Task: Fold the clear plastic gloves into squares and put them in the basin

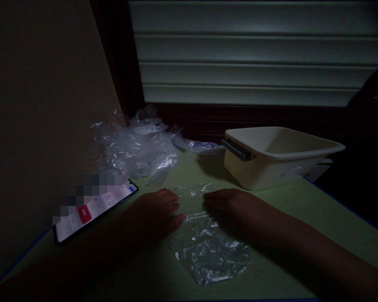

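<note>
A clear plastic bag (211, 256) lies crinkled on the light green table top in front of me. My left hand (157, 212) rests at the bag's upper left edge, fingers apart and stretched to the right. From the other side, my right hand (231, 205) lies palm down over the bag's upper right part, its fingers extended flat and pointing left. The bag's upper end shows between the two hands. Neither hand visibly grips it, though the undersides of the fingers are hidden and the light is dim.
A heap of clear plastic bags (135, 147) sits at the back left. Beside my left forearm lies a phone (97, 209) with a lit screen. A cream plastic bin (258, 167) with a grey handle stands at the back right, near the blue-edged table's (343, 235) side.
</note>
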The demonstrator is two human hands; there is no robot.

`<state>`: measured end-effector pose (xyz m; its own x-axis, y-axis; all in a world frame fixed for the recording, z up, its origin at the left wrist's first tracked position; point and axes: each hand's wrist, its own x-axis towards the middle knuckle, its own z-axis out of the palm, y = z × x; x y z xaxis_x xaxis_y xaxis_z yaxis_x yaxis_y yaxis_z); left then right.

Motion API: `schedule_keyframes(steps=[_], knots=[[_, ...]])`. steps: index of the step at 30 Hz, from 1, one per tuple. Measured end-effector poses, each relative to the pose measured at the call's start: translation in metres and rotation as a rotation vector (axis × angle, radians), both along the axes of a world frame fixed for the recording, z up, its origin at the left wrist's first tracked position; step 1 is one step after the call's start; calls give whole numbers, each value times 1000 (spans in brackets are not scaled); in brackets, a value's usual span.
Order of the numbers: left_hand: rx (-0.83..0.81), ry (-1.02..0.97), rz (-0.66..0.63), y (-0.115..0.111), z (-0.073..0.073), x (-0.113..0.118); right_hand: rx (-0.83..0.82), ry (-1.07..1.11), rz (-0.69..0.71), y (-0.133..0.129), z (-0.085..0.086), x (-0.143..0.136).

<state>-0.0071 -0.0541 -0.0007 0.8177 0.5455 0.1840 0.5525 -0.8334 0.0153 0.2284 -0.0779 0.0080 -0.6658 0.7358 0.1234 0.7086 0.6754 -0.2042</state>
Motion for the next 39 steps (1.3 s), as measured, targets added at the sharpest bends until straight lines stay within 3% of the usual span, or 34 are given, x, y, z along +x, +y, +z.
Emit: schedule_keyframes(steps=[3, 7, 10, 14, 20, 29, 35, 39], knots=[[-34, -72, -36, 0, 0, 1, -17, 77, -30, 0, 0, -1], [-11, -361, -36, 12, -13, -1, 40, 224, -204, 11, -9, 0], [50, -525, 77, 25, -24, -3, 44, 271, -323, 23, -21, 5], [8, -506, 170, 34, -29, -5, 41, 285, -398, 35, -31, 9], [-50, -471, 218, 33, -28, -6, -6, 398, -404, 42, -36, 8], [-436, -810, 454, 36, -25, -3, -143, 799, -359, 40, -27, 11], [-626, -916, 469, 32, -11, -3, -238, 955, -324, 39, -26, 10], [-662, -928, 466, 32, -7, -5, -284, 1006, -328, 41, -28, 10]])
